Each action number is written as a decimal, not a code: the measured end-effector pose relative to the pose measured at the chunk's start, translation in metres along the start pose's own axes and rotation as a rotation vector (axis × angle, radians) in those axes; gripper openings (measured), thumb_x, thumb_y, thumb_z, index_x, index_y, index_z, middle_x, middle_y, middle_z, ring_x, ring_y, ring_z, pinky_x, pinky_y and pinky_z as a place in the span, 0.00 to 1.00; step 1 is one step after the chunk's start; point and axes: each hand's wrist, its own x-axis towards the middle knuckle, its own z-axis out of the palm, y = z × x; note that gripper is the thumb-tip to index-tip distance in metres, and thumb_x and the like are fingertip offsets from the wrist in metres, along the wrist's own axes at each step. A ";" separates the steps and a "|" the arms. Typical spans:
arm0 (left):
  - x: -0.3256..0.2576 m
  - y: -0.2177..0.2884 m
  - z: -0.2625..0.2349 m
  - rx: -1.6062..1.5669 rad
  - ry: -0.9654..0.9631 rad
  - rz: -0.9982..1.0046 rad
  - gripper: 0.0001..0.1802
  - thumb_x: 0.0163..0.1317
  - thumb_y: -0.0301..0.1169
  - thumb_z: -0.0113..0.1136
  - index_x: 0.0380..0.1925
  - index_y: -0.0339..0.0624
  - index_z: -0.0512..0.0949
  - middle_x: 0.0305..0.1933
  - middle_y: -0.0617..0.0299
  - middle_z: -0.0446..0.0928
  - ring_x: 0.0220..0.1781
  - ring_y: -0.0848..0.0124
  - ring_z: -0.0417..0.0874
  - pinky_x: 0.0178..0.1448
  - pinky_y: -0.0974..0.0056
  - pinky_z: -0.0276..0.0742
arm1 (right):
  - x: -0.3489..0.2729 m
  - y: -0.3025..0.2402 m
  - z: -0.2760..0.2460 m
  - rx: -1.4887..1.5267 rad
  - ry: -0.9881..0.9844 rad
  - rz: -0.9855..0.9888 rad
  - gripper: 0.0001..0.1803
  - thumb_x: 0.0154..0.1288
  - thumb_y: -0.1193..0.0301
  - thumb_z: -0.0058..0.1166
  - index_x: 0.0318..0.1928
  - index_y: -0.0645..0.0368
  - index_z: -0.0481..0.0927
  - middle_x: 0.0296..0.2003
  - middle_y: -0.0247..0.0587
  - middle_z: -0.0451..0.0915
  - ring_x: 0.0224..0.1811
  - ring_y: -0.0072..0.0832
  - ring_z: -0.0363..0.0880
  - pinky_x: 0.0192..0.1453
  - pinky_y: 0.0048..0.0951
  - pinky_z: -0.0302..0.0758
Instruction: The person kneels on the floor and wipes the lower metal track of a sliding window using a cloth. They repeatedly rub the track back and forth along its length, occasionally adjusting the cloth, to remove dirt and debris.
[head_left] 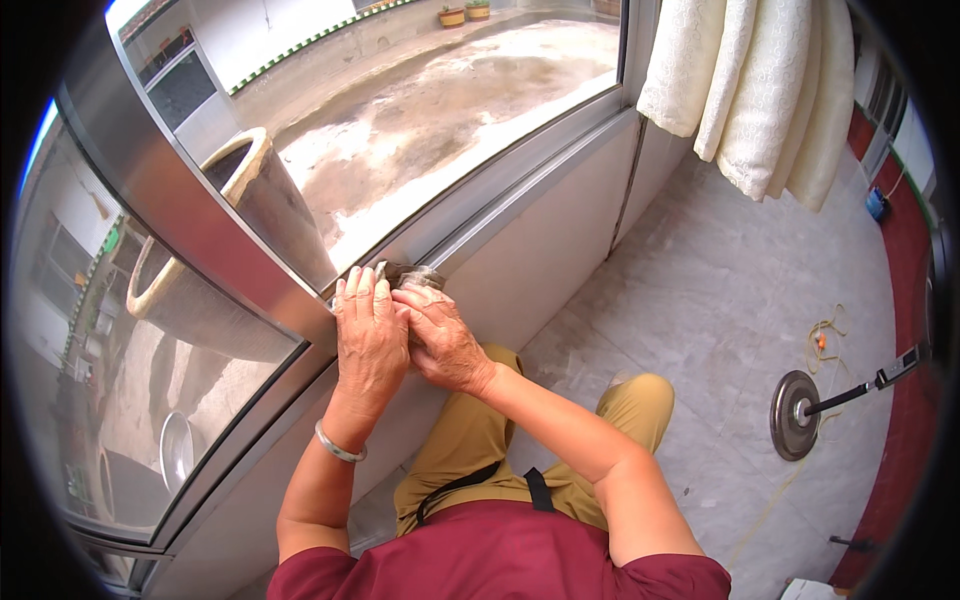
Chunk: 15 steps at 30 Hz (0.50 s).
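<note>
In the head view, the left hand (368,330) lay at the corner of the metal frame (205,220), fingers extended, the right hand (445,345) touching it. A crumpled cloth (418,277) was on the frame, partly under the right fingers; with their undersides hidden, I could not tell whether either hand gripped it. A curtain (755,90) hung ahead, to the right.

Beyond the right hand (447,345) and crumpled cloth (418,277), the rail (530,177) offers open passage toward the curtain (745,90). Glass (440,100) bars the far side; a wide post (180,190) blocks the left hand (372,335). Knees (640,405) narrow the room below. Rightward, open floor (660,290) reaches a round metal base (795,415).
</note>
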 end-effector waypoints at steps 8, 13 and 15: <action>0.012 -0.006 0.020 0.338 -0.261 0.117 0.35 0.50 0.42 0.72 0.54 0.34 0.70 0.50 0.53 0.71 0.50 0.58 0.73 0.54 0.55 0.69 | -0.133 0.086 -0.087 -0.058 -0.340 0.329 0.09 0.55 0.81 0.55 0.35 0.56 0.83 0.32 0.35 0.83 0.40 0.36 0.81 0.48 0.35 0.79; 0.032 0.000 0.028 0.280 -0.275 0.142 0.23 0.50 0.41 0.71 0.40 0.40 0.73 0.42 0.57 0.72 0.45 0.61 0.75 0.48 0.57 0.71 | -0.227 0.138 -0.121 -0.273 -0.485 0.746 0.10 0.58 0.79 0.51 0.38 0.56 0.83 0.37 0.40 0.85 0.45 0.41 0.82 0.49 0.42 0.79; 0.043 0.009 0.039 0.275 -0.255 0.143 0.22 0.51 0.41 0.71 0.38 0.41 0.73 0.41 0.57 0.72 0.44 0.61 0.74 0.47 0.57 0.70 | -0.226 0.142 -0.111 -0.202 -0.625 0.735 0.11 0.60 0.76 0.50 0.41 0.56 0.83 0.39 0.43 0.85 0.47 0.44 0.81 0.50 0.44 0.78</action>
